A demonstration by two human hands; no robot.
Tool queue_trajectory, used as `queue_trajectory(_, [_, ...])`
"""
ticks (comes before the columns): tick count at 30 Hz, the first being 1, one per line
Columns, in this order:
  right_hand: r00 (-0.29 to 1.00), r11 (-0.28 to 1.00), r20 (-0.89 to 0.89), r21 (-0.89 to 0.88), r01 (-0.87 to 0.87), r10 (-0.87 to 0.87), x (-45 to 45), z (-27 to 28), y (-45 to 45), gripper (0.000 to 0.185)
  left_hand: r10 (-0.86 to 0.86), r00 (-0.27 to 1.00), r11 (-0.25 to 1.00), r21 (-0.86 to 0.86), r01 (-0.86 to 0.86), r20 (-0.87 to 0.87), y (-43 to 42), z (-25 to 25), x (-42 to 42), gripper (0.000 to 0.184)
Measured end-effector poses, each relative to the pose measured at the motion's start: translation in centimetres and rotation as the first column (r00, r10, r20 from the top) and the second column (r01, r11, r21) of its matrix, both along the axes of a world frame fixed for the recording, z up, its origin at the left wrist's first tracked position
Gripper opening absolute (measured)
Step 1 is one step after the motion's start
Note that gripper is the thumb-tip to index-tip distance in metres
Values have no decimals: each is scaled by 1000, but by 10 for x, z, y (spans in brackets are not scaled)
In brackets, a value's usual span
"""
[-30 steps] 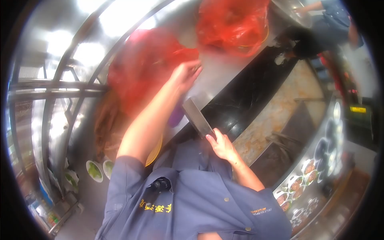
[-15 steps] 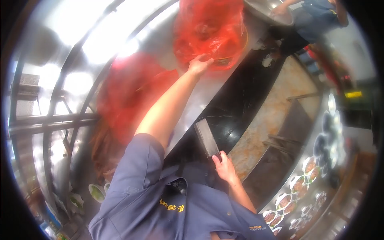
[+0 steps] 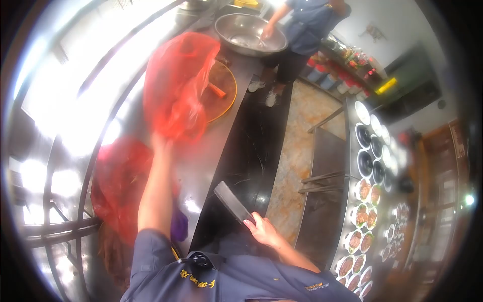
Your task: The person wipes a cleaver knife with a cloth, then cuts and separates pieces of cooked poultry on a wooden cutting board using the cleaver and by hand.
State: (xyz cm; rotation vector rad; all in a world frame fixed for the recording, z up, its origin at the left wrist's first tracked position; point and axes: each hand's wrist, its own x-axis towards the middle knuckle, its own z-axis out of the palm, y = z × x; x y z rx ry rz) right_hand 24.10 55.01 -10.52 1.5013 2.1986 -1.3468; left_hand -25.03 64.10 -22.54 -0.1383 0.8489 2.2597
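My right hand [image 3: 262, 231] is clenched round the grip of a cleaver [image 3: 233, 202], its broad blade pointing up and to the left, over the black strip of floor [image 3: 248, 156]. My left arm reaches forward above the metal counter [image 3: 193, 183], and my left hand [image 3: 162, 143] is at the lower end of a crumpled red bag [image 3: 179, 85]; the plastic hides my fingertips, so I cannot tell how tightly they are closed. The bag overlaps the left side of a round container [image 3: 229, 103] with a yellow rim, where an orange piece [image 3: 216, 90] shows. A second red bag [image 3: 121, 183] lies to the left of my forearm, and something purple [image 3: 179, 225] sits just right of my elbow, too blurred to name. Beyond the container is a wide metal basin [image 3: 234, 31], and a co-worker's hand [image 3: 267, 32] reaches into it. Over on my right, a long table bears white bowls of food [image 3: 361, 215], with black bowls [image 3: 365, 163] farther along it
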Motion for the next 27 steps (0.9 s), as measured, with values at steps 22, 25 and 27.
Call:
queue_trajectory(22, [834, 702, 30, 524, -483, 551, -189, 45, 75, 43, -730, 436, 241, -796, -555, -526, -381, 110, 139, 66])
queue_trajectory(25, [869, 685, -23, 627, -372, 494, -227, 49, 81, 42, -711, 374, 279, -727, -627, -596, -434, 119, 161, 52])
queue_trajectory(27, [845, 716, -144, 615, -331, 514, -229, 54, 75, 41, -692, 479, 232, -795, -561, -540, -503, 117, 186, 45])
